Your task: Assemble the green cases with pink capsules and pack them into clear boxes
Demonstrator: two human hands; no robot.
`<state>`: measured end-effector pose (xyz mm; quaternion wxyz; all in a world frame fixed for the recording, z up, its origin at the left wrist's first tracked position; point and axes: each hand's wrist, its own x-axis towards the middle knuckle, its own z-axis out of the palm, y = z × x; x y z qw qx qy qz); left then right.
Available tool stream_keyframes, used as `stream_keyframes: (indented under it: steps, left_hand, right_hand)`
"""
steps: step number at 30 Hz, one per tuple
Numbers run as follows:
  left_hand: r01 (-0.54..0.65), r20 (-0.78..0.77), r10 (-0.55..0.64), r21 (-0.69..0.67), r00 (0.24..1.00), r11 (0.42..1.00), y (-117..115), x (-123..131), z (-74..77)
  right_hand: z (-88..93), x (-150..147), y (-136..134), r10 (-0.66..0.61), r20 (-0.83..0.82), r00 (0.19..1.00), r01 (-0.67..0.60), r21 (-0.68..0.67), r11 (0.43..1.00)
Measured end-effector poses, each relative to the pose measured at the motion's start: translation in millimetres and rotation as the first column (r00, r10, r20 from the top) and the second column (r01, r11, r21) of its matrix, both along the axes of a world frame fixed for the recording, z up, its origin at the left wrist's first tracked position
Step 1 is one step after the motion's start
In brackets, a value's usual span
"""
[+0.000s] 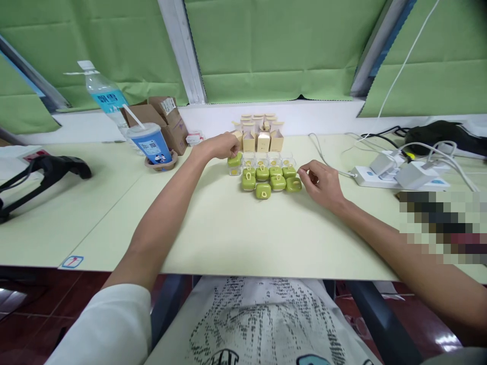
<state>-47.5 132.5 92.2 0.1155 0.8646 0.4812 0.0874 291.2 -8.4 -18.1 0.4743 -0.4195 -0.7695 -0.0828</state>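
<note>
My left hand (225, 146) reaches to the back of the cluster, its fingers closed on a small rounded green case (235, 160). That case sits at the top of a clear plastic box (234, 171). My right hand (321, 182) is at the cluster's right end, fingers curled and thumb pinched in, close beside another green case (293, 184). Whether anything is between those fingertips is hidden. Several more green cases with pale loop marks, such as the front one (263, 191), stand grouped between my hands. Behind them runs a row of clear boxes (274, 159).
Small open cardboard boxes (249, 141) stand in rows by the wall. Leftward are a blue cup (150, 143), a water bottle (104, 96), a brown carton (167, 121) and a black stand (45, 175). Power strips (399, 177) with cables lie at right.
</note>
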Motion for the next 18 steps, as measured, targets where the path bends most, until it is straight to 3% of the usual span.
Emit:
stream_keyframes:
  steps: [18]
  left_hand:
    - [-0.004, -0.202, 0.013, 0.045, 0.979, 0.999, -2.5, 2.7, -2.7]
  right_hand:
    - [-0.7, -1.9, -0.8, 0.017, 0.023, 1.0, -0.017, 0.011, 1.0]
